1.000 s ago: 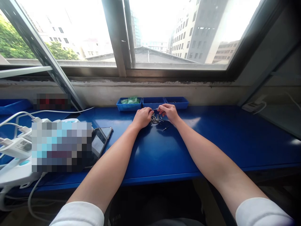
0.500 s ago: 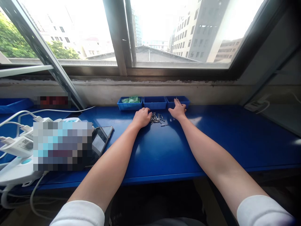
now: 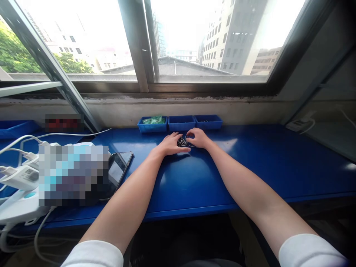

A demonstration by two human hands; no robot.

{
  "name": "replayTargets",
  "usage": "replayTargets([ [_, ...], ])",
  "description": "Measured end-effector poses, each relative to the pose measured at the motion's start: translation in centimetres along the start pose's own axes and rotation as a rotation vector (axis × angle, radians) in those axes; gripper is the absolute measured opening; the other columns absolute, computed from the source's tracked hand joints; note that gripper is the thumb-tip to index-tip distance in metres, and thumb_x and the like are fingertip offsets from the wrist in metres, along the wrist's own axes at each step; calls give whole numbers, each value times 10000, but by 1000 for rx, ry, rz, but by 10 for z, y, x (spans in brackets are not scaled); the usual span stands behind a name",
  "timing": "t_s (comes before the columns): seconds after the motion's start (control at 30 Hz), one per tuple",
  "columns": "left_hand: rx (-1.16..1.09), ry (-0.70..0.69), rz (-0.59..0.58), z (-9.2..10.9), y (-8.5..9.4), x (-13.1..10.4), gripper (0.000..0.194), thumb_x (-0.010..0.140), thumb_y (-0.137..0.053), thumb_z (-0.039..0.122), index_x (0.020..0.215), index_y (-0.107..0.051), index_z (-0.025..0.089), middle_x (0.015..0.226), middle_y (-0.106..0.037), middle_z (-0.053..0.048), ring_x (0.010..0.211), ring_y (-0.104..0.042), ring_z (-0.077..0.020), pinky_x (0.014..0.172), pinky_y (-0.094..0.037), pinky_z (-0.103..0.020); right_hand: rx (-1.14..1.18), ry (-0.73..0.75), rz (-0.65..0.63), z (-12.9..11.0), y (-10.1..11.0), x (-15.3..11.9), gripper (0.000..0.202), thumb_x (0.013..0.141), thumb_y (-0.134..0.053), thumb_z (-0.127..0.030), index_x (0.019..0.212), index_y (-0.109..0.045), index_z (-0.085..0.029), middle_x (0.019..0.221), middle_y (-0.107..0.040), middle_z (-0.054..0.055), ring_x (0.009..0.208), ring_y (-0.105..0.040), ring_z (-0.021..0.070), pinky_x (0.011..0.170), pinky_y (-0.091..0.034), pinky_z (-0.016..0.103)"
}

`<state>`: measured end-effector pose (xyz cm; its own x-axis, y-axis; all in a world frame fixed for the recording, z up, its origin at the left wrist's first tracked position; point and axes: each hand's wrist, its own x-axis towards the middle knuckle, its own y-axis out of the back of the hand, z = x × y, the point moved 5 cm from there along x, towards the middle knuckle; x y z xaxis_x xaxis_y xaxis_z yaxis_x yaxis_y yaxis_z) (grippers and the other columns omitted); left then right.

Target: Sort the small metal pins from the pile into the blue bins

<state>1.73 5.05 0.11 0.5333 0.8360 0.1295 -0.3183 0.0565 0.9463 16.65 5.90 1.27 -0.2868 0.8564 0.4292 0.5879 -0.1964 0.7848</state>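
Because the small metal pins [image 3: 182,142] lie loose in a heap on the blue tabletop [image 3: 183,185], the left hand [image 3: 170,144] appears to serve as a fence for them: it rests low at the heap's left side, spread wide, fingers along the far edge and thumb stretched across the near one. It has no visible grip on any single pin.

The right hand [image 3: 199,138] comes at the heap from the opposite side, its thumb and fingers curved toward each other with a narrow gap, a posture suited to picking at slim pieces. Whether a pin sits between those fingertips (they overlap the heap's right edge) I cannot tell.

Just beyond the hands, three blue bins stand side by side against the wall, probably so that each is within easy reach. The left bin [image 3: 152,128] holds green packets [image 3: 154,119]; the middle bin [image 3: 181,125] shows little of its inside, and the right bin [image 3: 208,125] has small dark pieces at the bottom.

Off to the left, well apart from the heap, lie a smartphone [image 3: 121,167] and a white power strip [image 3: 16,209] carrying plugged-in chargers [image 3: 25,176], which leaves the forearms room between.
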Motion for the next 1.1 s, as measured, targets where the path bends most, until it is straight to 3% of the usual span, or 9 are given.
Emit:
replayTargets([
  [0.1, 13, -3, 2, -1, -1, 1, 926, 626, -556, 735, 1365, -394, 202, 1465, -305, -144, 1347, -262, -329, 1078, -233, -426, -17, 1, -86, -2, -9, -1, 207, 740, -591, -261, 899, -686, -170, 851, -615, 56, 785, -558, 163, 751, -441, 272],
  [0.47, 21, -48, 36, 2, 1, 1, 791, 689, -502, 712, 1288, -491, 195, 1357, -472, -119, 1251, -420, -311, 1022, -330, -387, 4, -12, -67, 3, -11, -1, 162, 790, -547, -224, 863, -688, -194, 892, -648, 53, 807, -586, 163, 746, -445, 267],
  [0.7, -16, -104, 114, 5, 8, 1, 548, 749, -560, 538, 1183, -573, 203, 1137, -628, -89, 1025, -585, -269, 854, -462, -328, -75, -121, -49, 4, -12, 1, 253, 744, -600, -265, 978, -633, -175, 935, -658, 83, 830, -597, 197, 710, -446, 275],
  [0.9, -21, -122, 149, 8, 11, 0, 456, 756, -573, 476, 1113, -619, 198, 1087, -650, -83, 986, -599, -260, 842, -472, -326, -174, -206, -70, 2, -10, 2, 148, 733, -610, -304, 718, -658, -164, 872, -664, 136, 800, -606, 247, 629, -414, 295],
  [1.1, -24, -125, 152, 6, 10, 1, 507, 742, -586, 502, 1143, -602, 191, 1111, -641, -88, 999, -596, -264, 844, -473, -326, -136, -208, -95, 1, -9, 0, 163, 770, -573, -295, 682, -663, -192, 782, -685, 98, 727, -611, 221, 571, -381, 279],
])
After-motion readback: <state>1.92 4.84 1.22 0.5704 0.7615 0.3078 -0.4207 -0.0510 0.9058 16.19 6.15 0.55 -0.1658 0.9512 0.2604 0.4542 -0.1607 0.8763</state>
